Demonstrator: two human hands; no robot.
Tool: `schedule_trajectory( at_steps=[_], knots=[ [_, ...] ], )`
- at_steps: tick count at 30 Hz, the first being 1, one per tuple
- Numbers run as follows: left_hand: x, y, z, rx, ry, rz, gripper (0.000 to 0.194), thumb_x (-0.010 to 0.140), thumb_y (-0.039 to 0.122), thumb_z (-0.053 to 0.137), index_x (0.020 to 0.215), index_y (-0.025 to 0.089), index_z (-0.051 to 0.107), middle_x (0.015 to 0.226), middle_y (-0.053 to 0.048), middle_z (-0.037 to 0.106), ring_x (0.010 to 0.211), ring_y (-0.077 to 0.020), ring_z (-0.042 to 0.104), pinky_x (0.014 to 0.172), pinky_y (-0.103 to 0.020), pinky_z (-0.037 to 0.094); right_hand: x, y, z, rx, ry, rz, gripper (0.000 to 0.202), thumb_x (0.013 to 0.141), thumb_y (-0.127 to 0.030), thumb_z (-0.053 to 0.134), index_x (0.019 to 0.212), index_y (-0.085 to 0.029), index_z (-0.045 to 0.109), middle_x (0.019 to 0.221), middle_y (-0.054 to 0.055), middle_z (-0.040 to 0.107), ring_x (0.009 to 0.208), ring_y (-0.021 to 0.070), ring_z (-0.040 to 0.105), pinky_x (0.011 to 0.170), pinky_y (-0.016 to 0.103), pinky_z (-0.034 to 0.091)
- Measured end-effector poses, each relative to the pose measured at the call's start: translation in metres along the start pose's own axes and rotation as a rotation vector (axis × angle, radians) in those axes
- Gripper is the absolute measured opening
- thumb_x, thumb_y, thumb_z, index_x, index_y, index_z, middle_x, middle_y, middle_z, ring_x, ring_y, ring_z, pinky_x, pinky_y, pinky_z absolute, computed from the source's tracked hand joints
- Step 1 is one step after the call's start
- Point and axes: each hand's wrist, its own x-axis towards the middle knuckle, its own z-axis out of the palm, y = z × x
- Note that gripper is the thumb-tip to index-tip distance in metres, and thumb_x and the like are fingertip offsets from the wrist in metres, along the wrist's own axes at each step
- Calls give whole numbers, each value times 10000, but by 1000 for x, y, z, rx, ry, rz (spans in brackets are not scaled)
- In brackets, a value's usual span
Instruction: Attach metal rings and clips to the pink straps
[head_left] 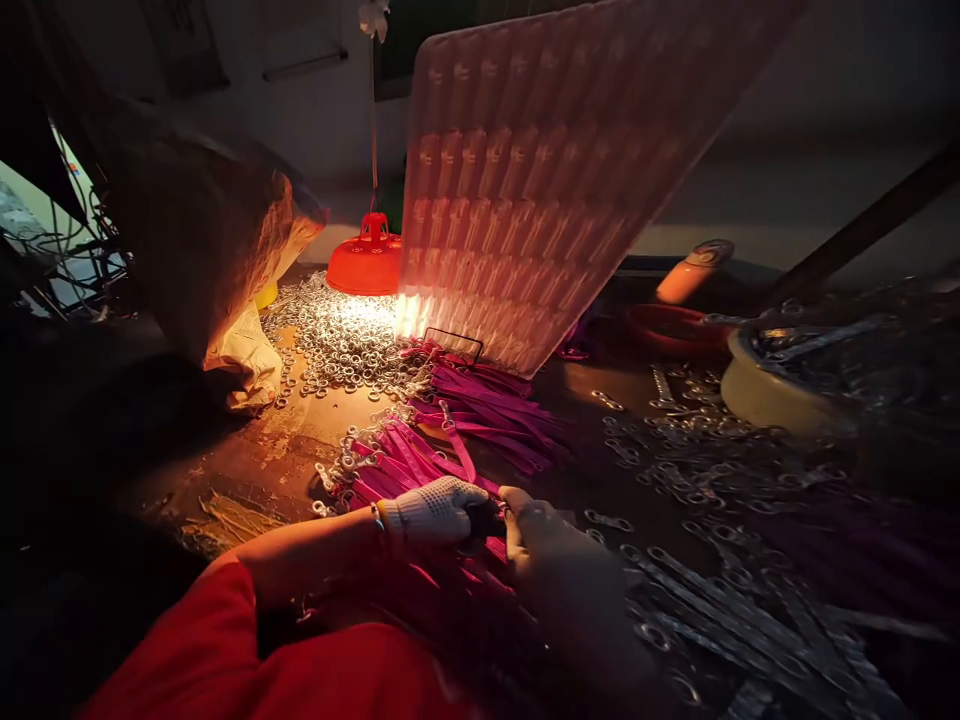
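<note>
My left hand (435, 510), in a white dotted glove, is closed at the front of the bench around a magenta strap (489, 487). Fingers of my right hand (551, 545) pinch at the same strap where the two hands meet; the shadow there hides the exact grip. A bundle of magenta straps (405, 452) with metal hooks and rings at their ends lies just beyond my left hand. One strap there carries a silver metal clasp (448, 415). More magenta straps (487, 405) lie behind, and others spread darkly below my hands.
A red lamp (365, 265) hangs over a heap of metal rings (337, 345). Beside it a ridged translucent sheet (517, 190) stands tilted. A brown paper bag (255, 300) is left. On the right are a pale bowl (772, 385) of metal pieces and loose metal parts (720, 610).
</note>
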Motion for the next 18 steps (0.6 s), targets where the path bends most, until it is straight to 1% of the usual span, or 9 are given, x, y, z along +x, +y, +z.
schedule_trajectory(
  at_steps=[2, 4, 6, 8, 9, 11, 14, 16, 18],
  knots=[
    [0, -8, 0, 26, 16, 28, 187, 684, -4, 491, 738, 142, 594, 613, 21, 556, 541, -85, 497, 512, -193, 376, -2, -2, 1, 38, -30, 47, 331, 1009, -268, 428, 1146, -171, 713, 802, 91, 725, 641, 191, 648, 595, 281, 383],
    [-1, -14, -1, 0, 43, 42, 129, 709, 40, 541, 751, 134, 619, 642, 7, 574, 562, -89, 494, 521, -199, 372, -2, -4, -3, 105, -108, 115, 324, 1000, -281, 436, 1181, -189, 688, 873, 92, 747, 705, 204, 683, 614, 280, 413],
    [-4, -16, -2, -129, 62, 43, 50, 766, 141, 578, 758, 128, 626, 642, 0, 571, 556, -93, 489, 522, -209, 382, 2, -8, -13, 142, -248, 163, 362, 962, -265, 479, 1290, -204, 618, 929, 83, 761, 758, 216, 706, 632, 281, 433],
    [-7, -17, -1, -226, 80, 50, 147, 803, 257, 607, 733, 127, 611, 618, 4, 544, 535, -88, 464, 509, -210, 369, 9, -12, -27, 125, -441, 173, 474, 911, -228, 526, 1384, -201, 532, 935, 76, 767, 793, 226, 717, 652, 283, 437],
    [-7, -17, 0, -235, 90, 57, 189, 801, 297, 626, 722, 127, 606, 609, 7, 534, 528, -84, 451, 502, -208, 356, 13, -14, -33, 102, -538, 165, 501, 895, -210, 537, 1395, -191, 514, 922, 78, 768, 810, 230, 719, 668, 285, 436],
    [-7, -19, 0, -213, 98, 65, 234, 786, 340, 657, 715, 123, 610, 599, 9, 527, 521, -80, 435, 491, -204, 336, 22, -17, -41, 60, -652, 164, 399, 911, -210, 520, 1305, -171, 565, 927, 100, 764, 847, 233, 717, 691, 284, 433],
    [-3, -24, 1, -172, 108, 52, 241, 771, 350, 663, 714, 120, 619, 590, 9, 527, 517, -81, 430, 480, -200, 323, 27, -17, -40, 3, -712, 100, 298, 958, -235, 458, 1206, -134, 589, 905, 135, 745, 835, 246, 709, 691, 293, 434],
    [1, -24, 2, -138, 101, 52, 197, 757, 315, 646, 707, 126, 621, 597, 9, 536, 523, -83, 438, 487, -198, 330, 26, -16, -35, -31, -721, 14, 296, 972, -208, 406, 1183, -101, 583, 890, 166, 727, 825, 263, 702, 680, 308, 436],
    [3, -19, -1, -84, 104, 59, 134, 733, 263, 612, 700, 133, 626, 608, 8, 556, 533, -88, 451, 502, -199, 346, 26, -16, -30, -41, -707, -79, 310, 981, -174, 352, 1169, -80, 580, 906, 194, 712, 840, 280, 696, 677, 323, 442]
  ],
)
